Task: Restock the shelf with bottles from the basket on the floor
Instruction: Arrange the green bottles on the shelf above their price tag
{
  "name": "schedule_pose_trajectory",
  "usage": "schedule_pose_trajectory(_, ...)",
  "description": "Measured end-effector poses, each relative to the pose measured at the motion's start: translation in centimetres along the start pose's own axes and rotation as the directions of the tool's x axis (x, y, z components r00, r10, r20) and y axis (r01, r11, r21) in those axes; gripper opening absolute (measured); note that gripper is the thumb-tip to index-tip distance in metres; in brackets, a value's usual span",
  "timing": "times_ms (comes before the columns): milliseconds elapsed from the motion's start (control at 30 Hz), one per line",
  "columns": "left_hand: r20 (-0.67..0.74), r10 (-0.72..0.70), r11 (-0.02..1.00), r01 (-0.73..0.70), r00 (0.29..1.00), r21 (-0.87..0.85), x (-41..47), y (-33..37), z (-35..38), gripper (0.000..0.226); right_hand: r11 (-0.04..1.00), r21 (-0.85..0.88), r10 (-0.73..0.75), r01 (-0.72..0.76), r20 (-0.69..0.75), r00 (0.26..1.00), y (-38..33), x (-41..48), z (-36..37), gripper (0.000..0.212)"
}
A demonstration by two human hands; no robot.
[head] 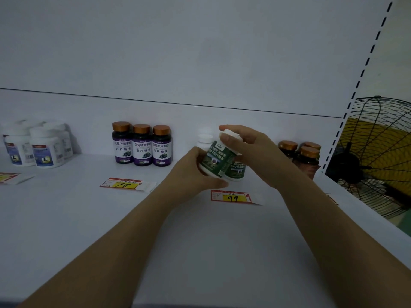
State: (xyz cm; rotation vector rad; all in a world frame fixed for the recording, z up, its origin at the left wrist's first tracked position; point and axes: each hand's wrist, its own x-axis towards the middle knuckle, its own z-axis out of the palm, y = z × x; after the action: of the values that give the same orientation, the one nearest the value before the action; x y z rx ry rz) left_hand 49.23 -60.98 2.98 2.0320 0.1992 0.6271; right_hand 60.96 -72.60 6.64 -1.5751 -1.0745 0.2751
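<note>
Reaching from six o'clock over the shelf, both forearms meet at centre. The left hand wraps the lower body of a tilted green-labelled bottle; the right hand curls over its white cap, just beyond the 99 price tag. A matching bottle stands just behind, purple-labelled bottles at ten o'clock, amber bottles at three. Restocking seems partway; no basket shows.

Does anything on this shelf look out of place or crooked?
Yes. Two price tags, the 78 tag and the 99 tag, lie loose and slightly crooked on the shelf. The green-labelled bottle is tilted only because the left hand and right hand hold it.
</note>
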Motion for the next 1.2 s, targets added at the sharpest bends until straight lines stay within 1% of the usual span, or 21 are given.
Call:
schedule_pose_trajectory(67,0.022,-0.02,0.999,0.02,1.0,-0.043,0.1,0.0,-0.1,0.05,0.997,0.076,0.009,-0.008,-0.015,1.0,0.0,0.1,-0.4,0.036)
schedule_pose_trajectory(133,0.078,-0.035,0.995,0.042,0.996,-0.093,0.1,0.1,-0.2,0.045,0.988,0.149,0.042,-0.039,-0.017,0.999,-0.1,0.2,-0.8,0.039)
schedule_pose_trajectory(200,0.133,-0.032,0.993,0.047,0.991,-0.109,0.0,0.2,-0.2,0.04,0.982,0.18,0.065,-0.063,-0.005,0.998,-0.1,0.2,-0.9,0.041)
schedule_pose_trajectory(267,0.141,-0.028,0.993,0.043,0.99,-0.106,0.0,0.1,-0.2,0.037,0.977,0.199,0.079,-0.079,0.009,0.997,0.0,0.2,-0.8,0.04)
schedule_pose_trajectory(467,0.132,-0.036,0.993,0.05,0.991,-0.108,0.2,-0.3,-0.2,0.036,0.972,0.215,0.094,-0.098,0.028,0.995,0.1,0.3,-0.7,0.039)
schedule_pose_trajectory(567,0.136,-0.048,0.993,0.062,0.99,-0.098,0.3,-0.3,-0.1,0.036,0.978,0.18,0.099,-0.102,0.028,0.995,0.3,0.4,-0.5,0.041)
schedule_pose_trajectory(700,0.127,-0.058,0.997,0.064,0.99,-0.045,0.3,-0.4,0.1,0.035,0.992,0.103,0.065,-0.067,0.02,0.998,0.0,0.1,-0.5,0.032)
schedule_pose_trajectory(767,0.063,-0.031,0.999,0.033,0.998,-0.032,0.4,-0.6,-0.1,0.039,0.999,0.043,0.01,-0.01,0.003,1.0,-0.4,-0.1,-0.3,0.033)
schedule_pose_trajectory(833,-0.05,0.015,1.0,-0.013,0.999,0.028,0.6,-1.0,-0.6,0.048,0.993,-0.039,-0.107,0.108,0.034,0.994,-0.9,-0.4,0.1,0.035)
schedule_pose_trajectory(900,-0.168,0.068,0.996,-0.057,0.983,0.071,0.9,-1.5,-1.0,0.054,0.965,-0.118,-0.222,0.232,0.093,0.971,-1.2,-0.8,0.8,0.041)
schedule_pose_trajectory(967,-0.256,0.119,0.991,-0.096,0.959,0.098,1.1,-1.8,-1.3,0.057,0.909,-0.214,-0.334,0.357,0.139,0.932,-1.2,-1.1,1.6,0.047)
schedule_pose_trajectory(1067,-0.322,0.181,0.979,-0.139,0.929,0.15,1.2,-1.9,-1.4,0.055,0.782,-0.364,-0.476,0.506,0.177,0.862,-1.1,-1.3,2.4,0.046)
schedule_pose_trajectory(1133,-0.348,0.189,0.978,-0.143,0.918,0.154,1.2,-1.8,-1.5,0.054,0.725,-0.426,-0.519,0.541,0.179,0.836,-1.1,-1.3,2.6,0.044)
schedule_pose_trajectory(1200,-0.355,0.186,0.978,-0.139,0.916,0.154,1.1,-1.6,-1.5,0.055,0.699,-0.457,-0.534,0.551,0.178,0.826,-1.0,-1.2,2.6,0.045)
